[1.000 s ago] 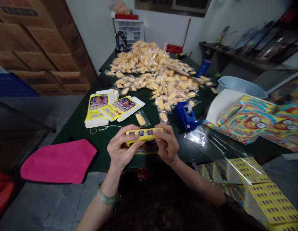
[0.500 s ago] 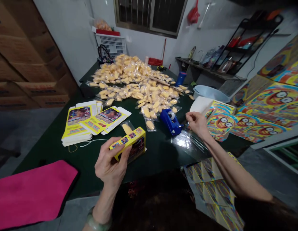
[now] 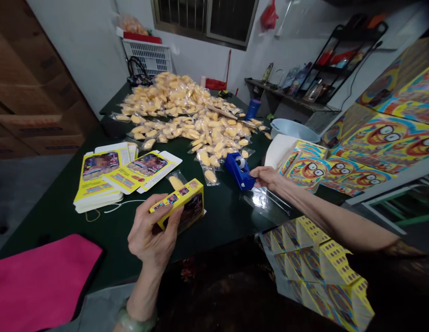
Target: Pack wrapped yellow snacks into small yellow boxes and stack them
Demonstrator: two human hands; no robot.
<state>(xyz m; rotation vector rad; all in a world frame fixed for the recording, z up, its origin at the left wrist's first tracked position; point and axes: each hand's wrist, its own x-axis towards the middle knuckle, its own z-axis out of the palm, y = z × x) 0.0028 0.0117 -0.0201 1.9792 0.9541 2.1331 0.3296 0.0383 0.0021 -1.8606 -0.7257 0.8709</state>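
Right hand [image 3: 266, 177] has come back from the printed sheets to the front end of the blue tape dispenser [image 3: 238, 168] since half a second ago. Left hand [image 3: 150, 233] has barely shifted.

Nearest: stack of closed boxes [image 3: 314, 258] at lower right, pink cloth [image 3: 38, 276] at lower left.

Left hand: clasped round the small yellow box [image 3: 183, 203], thumb along the top edge, fingers wrapped behind. Box is held tilted just above the green table [image 3: 221, 221], near its front edge.

Right hand: fingertips bunched at the dispenser's cutter end, touching it. Cannot tell whether any tape is pinched (too small to see). Clear film [image 3: 266, 200] lies just beside the wrist.

Handling, judged: box is thin printed card, light and hollow. Broad faces would likely dent if squeezed, and the glossy print is probably a little slippery. Best held by the long edges and corners, where the folds stiffen it.

Farther: flat cartons [image 3: 97, 177] piled at left, heap of yellow sachets [image 3: 180, 110] across mid-table, pale basin [image 3: 292, 130] at right.
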